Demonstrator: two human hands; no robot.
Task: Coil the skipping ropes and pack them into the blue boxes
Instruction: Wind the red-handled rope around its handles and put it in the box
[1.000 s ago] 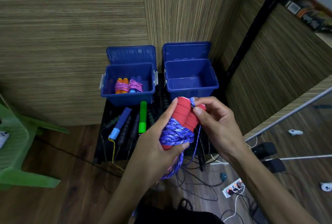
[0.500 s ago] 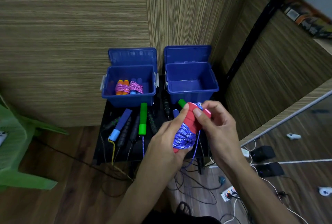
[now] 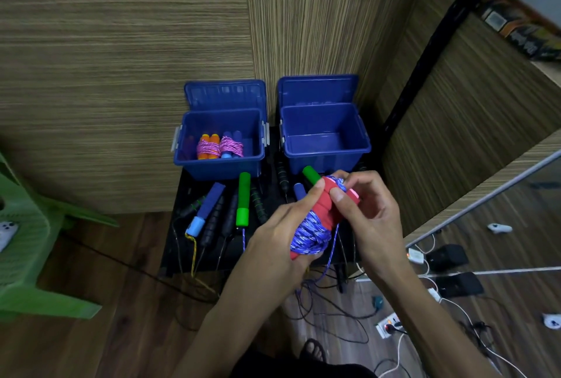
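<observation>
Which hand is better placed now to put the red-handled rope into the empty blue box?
Probably the left hand. It grips the red handles with the purple cord coiled round them, so it carries the whole bundle. The right hand only pinches the cord end at the top. The empty box stands just ahead.

Low black table [image 3: 182, 192], two blue boxes [image 3: 324, 153] (lids up), loose skipping ropes [image 3: 243, 201] in front.

- The red handles [image 3: 326, 207] are half hidden: the left hand [image 3: 279, 244] covers their lower end, blue cord [image 3: 309, 235] wraps their middle.
- The right hand [image 3: 373, 213] hides the cord's end at the top (tucked or loose, unclear).
- A green handle [image 3: 311, 174] and a blue one [image 3: 299, 191] disappear behind the hands.
- The green chair [image 3: 27, 244] is cut off at the left edge.
</observation>
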